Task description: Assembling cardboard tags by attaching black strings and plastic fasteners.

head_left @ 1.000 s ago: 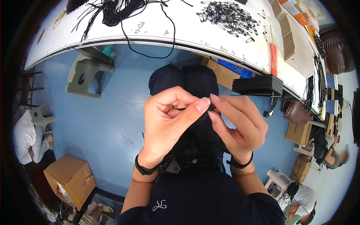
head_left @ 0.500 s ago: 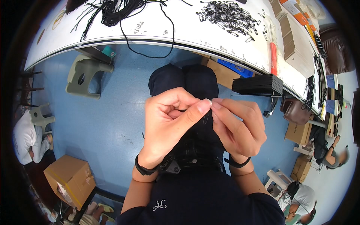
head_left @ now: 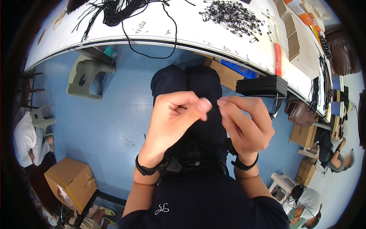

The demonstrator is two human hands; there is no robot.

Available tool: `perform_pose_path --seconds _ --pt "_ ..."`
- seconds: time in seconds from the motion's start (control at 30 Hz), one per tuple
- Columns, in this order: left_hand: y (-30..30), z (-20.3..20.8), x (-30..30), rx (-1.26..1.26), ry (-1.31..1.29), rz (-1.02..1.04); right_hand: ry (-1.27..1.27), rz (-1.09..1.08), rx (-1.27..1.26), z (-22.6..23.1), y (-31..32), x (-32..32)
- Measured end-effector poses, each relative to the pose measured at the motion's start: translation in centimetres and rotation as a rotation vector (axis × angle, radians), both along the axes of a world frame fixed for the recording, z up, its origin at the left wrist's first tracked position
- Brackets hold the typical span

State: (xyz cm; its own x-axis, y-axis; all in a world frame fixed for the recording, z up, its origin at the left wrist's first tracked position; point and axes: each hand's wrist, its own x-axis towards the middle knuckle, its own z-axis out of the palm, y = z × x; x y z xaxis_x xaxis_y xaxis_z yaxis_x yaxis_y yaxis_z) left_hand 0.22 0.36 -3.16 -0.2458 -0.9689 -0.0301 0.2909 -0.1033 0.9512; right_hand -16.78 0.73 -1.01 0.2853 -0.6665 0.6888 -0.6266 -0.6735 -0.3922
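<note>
Above my lap, my left hand (head_left: 173, 120) is closed, thumb pressed against the bent fingers. A short gap to its right, my right hand (head_left: 248, 124) pinches with thumb and forefinger. Whatever sits in either pinch is too small or blurred to name. Neither hand touches the table. Ahead of them a bundle of black cords (head_left: 118, 11) lies on the white table (head_left: 187, 34), one loop hanging over the edge. Farther right is a heap of black safety pins (head_left: 232, 17).
An orange-red handled tool (head_left: 278, 59) lies at the table's right, by a stack of black cards (head_left: 263, 86) jutting from the edge. A grey-green stool (head_left: 85, 78) stands left. A cardboard box (head_left: 72, 183) is at lower left. Other people sit at both sides.
My hands have moved apart: the fingertips met half a second ago and now a gap shows. The left thumb has bent inward. The table and its things are unchanged.
</note>
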Motion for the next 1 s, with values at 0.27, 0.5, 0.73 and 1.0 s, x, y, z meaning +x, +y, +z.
perform_pose_path --seconds 0.27,0.5,0.73,1.0 --pt "0.0 1.0 -0.3 0.024 -0.024 -0.055 -0.077 -0.024 0.016 -0.4 0.0 0.1" --pt "0.0 1.7 0.1 0.108 0.028 -0.102 -0.028 -0.03 0.014 -0.3 0.1 0.1" --pt "0.3 0.8 -0.1 0.042 0.043 -0.017 -0.033 -0.022 0.001 -0.6 0.1 0.2" --pt "0.4 0.7 -0.6 0.016 0.095 0.072 -0.039 -0.022 -0.003 -0.3 0.1 0.2"
